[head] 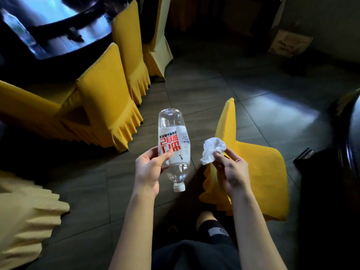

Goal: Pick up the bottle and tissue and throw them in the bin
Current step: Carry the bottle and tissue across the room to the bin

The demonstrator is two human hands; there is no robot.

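Observation:
My left hand (149, 170) grips a clear plastic bottle (174, 139) around its white label with red characters. The bottle points cap-down toward me, its white cap near my wrist. My right hand (232, 172) pinches a crumpled white tissue (212, 151) between thumb and fingertips, just right of the bottle. Both are held above the dark tiled floor. No bin is in view.
Yellow-covered chairs (105, 98) ring a dark round table (58, 32) at the upper left. Another yellow chair (259, 162) stands right under my right hand. A pale chair cover (23, 215) is at the lower left. A cardboard box (288, 42) leans on the far wall.

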